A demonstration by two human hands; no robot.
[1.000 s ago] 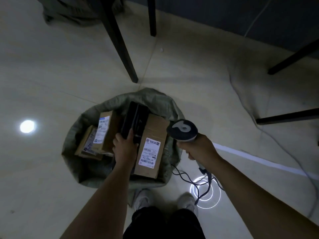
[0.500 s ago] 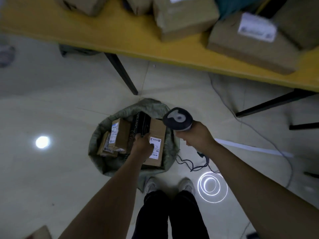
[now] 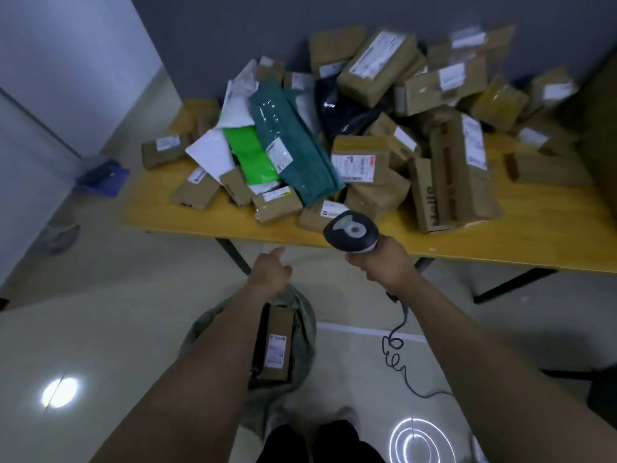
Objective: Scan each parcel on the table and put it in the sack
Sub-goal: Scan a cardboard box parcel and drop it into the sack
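Two arms forward: left hand (image 3: pixel 272 269) loose, right hand (image 3: pixel 384 263) around scanner (image 3: pixel 350 231).

Grips scanner (image 3: pixel 350 231) in right hand (image 3: pixel 380 264), just above near edge of yellow table (image 3: pixel 207 222). Holds nothing in left hand (image 3: pixel 271 271), one finger stretched toward table. Piled across tabletop: cardboard boxes (image 3: pixel 457 172) and plastic bags (image 3: pixel 248 152), teal bag (image 3: pixel 295 155) near centre. On floor below left forearm: sack (image 3: pixel 306 317), open, with labelled box (image 3: pixel 277 342) upright inside. Trails coiled cable (image 3: pixel 392 354) from scanner to floor.
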